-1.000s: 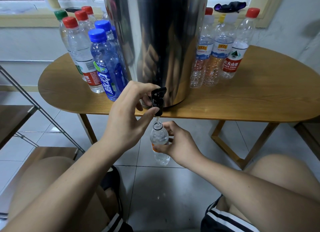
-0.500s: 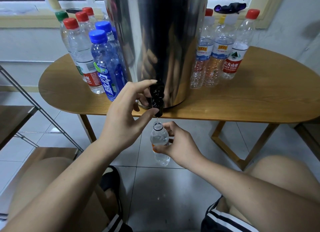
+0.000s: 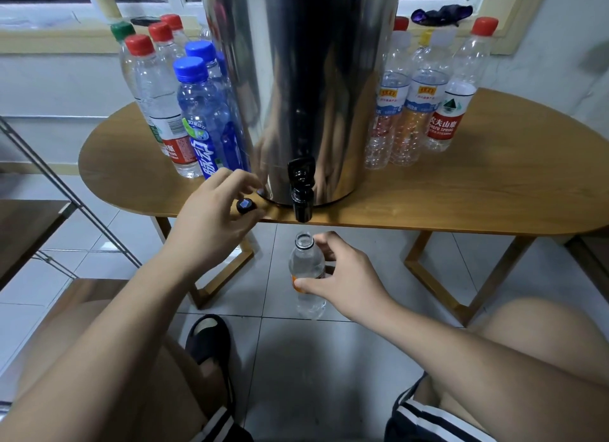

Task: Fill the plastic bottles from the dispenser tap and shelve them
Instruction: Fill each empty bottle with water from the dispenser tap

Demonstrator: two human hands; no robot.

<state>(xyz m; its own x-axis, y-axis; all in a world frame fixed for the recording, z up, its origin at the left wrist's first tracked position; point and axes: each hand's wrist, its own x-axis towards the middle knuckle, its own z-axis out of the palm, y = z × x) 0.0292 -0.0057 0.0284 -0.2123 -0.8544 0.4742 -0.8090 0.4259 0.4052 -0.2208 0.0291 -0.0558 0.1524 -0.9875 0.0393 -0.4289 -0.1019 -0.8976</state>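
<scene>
A rounded wooden surface (image 3: 478, 194) on angled wooden legs stands against a pale wall under a window sill (image 3: 43, 39), over a floor (image 3: 329, 359) of white tiles. At its middle rises the steel dispenser (image 3: 303, 79), with its black tap (image 3: 300, 191) at the drum's 6 o'clock, overhanging the front edge. At the dispenser's 9 o'clock stands a cluster of capped bottles (image 3: 204, 122) with red, blue and green caps; at its 3 o'clock stand three clear bottles (image 3: 421, 112), two red-capped and one yellow-capped. A dark crumpled cloth (image 3: 441, 13) lies on the sill at 1 o'clock. A shelf rack (image 3: 66, 191) with slanted metal bars is at the far 9 o'clock. The right hand (image 3: 339, 273) grips the open bottle (image 3: 306, 277) round its middle, holding it upright above the floor with its mouth just below the tap's spout and apart from it. The left hand (image 3: 217, 217) pinches a small dark cap (image 3: 246, 206) at the surface's front edge, at 8 o'clock of the tap. A black slipper (image 3: 207, 339) rests on the tiles.
</scene>
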